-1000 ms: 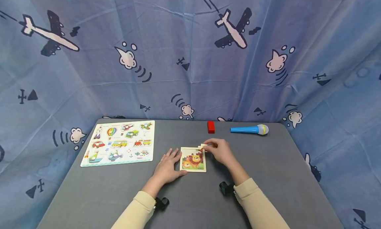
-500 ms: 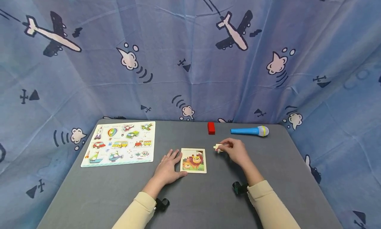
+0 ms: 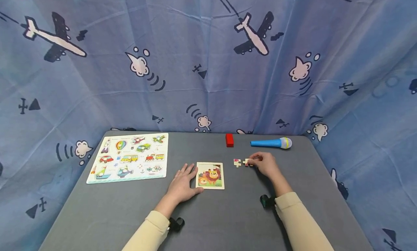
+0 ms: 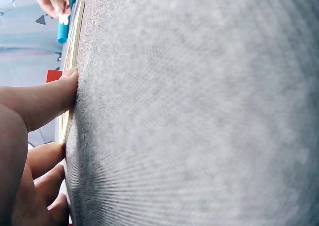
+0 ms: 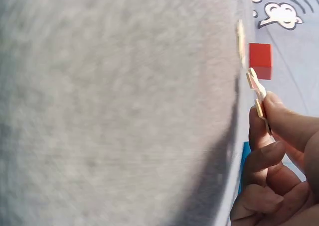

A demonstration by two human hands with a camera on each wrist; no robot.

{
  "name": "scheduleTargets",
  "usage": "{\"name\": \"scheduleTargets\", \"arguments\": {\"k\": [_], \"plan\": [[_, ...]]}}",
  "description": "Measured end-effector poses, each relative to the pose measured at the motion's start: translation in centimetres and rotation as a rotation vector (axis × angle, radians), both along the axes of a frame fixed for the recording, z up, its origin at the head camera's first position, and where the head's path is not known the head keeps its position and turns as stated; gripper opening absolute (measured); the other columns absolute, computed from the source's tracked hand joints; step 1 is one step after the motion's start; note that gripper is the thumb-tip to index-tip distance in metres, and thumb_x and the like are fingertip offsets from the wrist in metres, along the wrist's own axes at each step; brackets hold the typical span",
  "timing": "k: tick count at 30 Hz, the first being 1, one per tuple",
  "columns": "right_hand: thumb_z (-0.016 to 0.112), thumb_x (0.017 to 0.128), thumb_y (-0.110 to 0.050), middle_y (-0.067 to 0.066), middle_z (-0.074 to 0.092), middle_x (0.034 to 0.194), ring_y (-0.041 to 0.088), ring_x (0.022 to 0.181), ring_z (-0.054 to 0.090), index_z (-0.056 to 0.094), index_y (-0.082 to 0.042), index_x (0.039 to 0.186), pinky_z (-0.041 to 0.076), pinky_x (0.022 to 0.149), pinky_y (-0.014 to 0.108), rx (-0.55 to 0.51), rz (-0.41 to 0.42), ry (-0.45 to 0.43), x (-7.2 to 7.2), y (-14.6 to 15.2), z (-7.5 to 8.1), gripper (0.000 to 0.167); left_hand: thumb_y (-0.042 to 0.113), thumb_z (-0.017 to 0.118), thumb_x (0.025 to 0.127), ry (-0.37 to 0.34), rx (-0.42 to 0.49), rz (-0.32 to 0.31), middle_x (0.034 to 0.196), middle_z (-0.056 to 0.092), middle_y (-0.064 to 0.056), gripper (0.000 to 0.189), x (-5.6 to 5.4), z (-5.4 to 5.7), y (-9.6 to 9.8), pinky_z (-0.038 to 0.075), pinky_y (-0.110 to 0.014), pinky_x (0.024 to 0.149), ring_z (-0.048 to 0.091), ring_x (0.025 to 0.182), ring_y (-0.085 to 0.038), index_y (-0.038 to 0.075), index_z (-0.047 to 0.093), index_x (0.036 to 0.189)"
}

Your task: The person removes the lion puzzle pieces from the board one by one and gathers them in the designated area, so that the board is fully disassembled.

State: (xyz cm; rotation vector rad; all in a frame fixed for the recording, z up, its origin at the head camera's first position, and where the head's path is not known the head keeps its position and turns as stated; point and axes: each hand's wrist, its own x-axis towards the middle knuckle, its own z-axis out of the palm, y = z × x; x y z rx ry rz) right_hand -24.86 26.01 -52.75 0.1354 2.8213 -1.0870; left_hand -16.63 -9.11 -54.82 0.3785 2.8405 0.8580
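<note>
A small square lion jigsaw puzzle [image 3: 213, 176] in a pale wooden frame lies mid-table, its upper left part showing bare cream. My left hand [image 3: 183, 184] lies at the puzzle's left side, fingers spread; in the left wrist view its thumb [image 4: 60, 91] and forefinger touch the frame's edge. To the right, my right hand [image 3: 265, 164] pinches a jigsaw piece [image 3: 246, 162] between thumb and forefinger. The right wrist view shows this held piece [image 5: 256, 86] edge-on, tilted above the table. Another jigsaw piece [image 3: 237, 163], pink and cream, lies on the table between hand and puzzle.
At the back left lies a large white picture board [image 3: 130, 157] of vehicles. Toward the table's rear edge are a red block [image 3: 229, 140] and a blue toy microphone [image 3: 270, 143]. A blue curtain [image 3: 182, 62] with plane prints hangs behind the grey table [image 3: 221, 222].
My right hand has moved right, away from the puzzle's top right corner, carrying a jigsaw piece. A second piece now shows on the table to its left. My left hand stays put.
</note>
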Motion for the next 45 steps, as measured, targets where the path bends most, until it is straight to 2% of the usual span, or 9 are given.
{"name": "scheduleTargets", "arguments": {"k": [7,13,20,24,30,38,45], "plan": [[0.075,0.092,-0.026,0.008,0.072,0.093,0.023,0.085,0.06,0.077,-0.008,0.103,0.046,0.071,0.031,0.045,-0.003,0.035,-0.5,-0.1,-1.0,0.021,0.047,0.079,0.084,0.002,-0.012,-0.003,0.164,0.033,-0.009,0.085,0.1,0.0,-0.1,0.022,-0.054,0.125,0.02,0.155,-0.033,0.012,0.045,0.154],[0.076,0.091,-0.023,0.007,0.071,0.088,0.022,0.081,0.059,0.077,-0.007,0.099,0.046,0.069,0.031,0.047,0.001,0.05,-0.7,0.0,-1.3,0.018,0.047,0.079,0.084,0.003,-0.007,-0.007,0.164,0.033,-0.009,0.085,0.1,0.2,0.0,0.021,-0.054,0.125,0.019,0.155,-0.034,0.012,0.045,0.154],[0.075,0.092,-0.023,0.01,0.072,0.097,0.026,0.091,0.062,0.074,-0.007,0.105,0.048,0.078,0.037,0.043,0.028,0.066,-0.6,-0.8,-0.1,0.021,0.047,0.079,0.084,0.007,-0.01,-0.004,0.164,0.033,-0.009,0.085,0.1,0.2,-0.2,0.022,-0.054,0.125,0.019,0.155,-0.034,0.012,0.045,0.154],[0.075,0.092,-0.023,0.011,0.072,0.102,0.027,0.095,0.063,0.074,-0.008,0.108,0.051,0.076,0.037,0.031,0.057,0.061,-0.4,-1.8,1.0,0.022,0.048,0.079,0.084,0.006,-0.02,-0.002,0.165,0.032,-0.009,0.085,0.1,0.1,-0.3,0.022,-0.053,0.125,0.019,0.155,-0.033,0.012,0.044,0.154],[0.077,0.091,-0.023,0.011,0.071,0.103,0.022,0.08,0.066,0.073,-0.008,0.111,0.051,0.063,0.03,-0.013,0.076,0.066,0.2,-3.2,2.2,0.026,0.048,0.078,0.085,0.007,-0.024,-0.011,0.165,0.031,-0.009,0.085,0.1,0.0,-0.1,0.021,-0.054,0.125,0.019,0.155,-0.034,0.013,0.044,0.154],[0.077,0.091,-0.024,0.008,0.072,0.102,0.024,0.09,0.062,0.072,-0.008,0.119,0.053,0.071,0.033,-0.032,0.076,0.124,1.6,-5.7,2.5,0.033,0.049,0.078,0.085,0.006,-0.028,-0.005,0.165,0.031,-0.008,0.086,0.0,0.1,-0.1,0.021,-0.053,0.125,0.019,0.155,-0.034,0.013,0.044,0.154],[0.078,0.09,-0.022,0.006,0.072,0.097,0.02,0.079,0.058,0.073,-0.008,0.116,0.049,0.066,0.029,-0.066,0.102,0.136,2.7,-7.8,2.2,0.03,0.048,0.079,0.084,0.004,-0.033,-0.005,0.164,0.032,-0.008,0.085,-0.1,0.1,-0.1,0.022,-0.053,0.125,0.02,0.155,-0.034,0.013,0.045,0.153]]}}
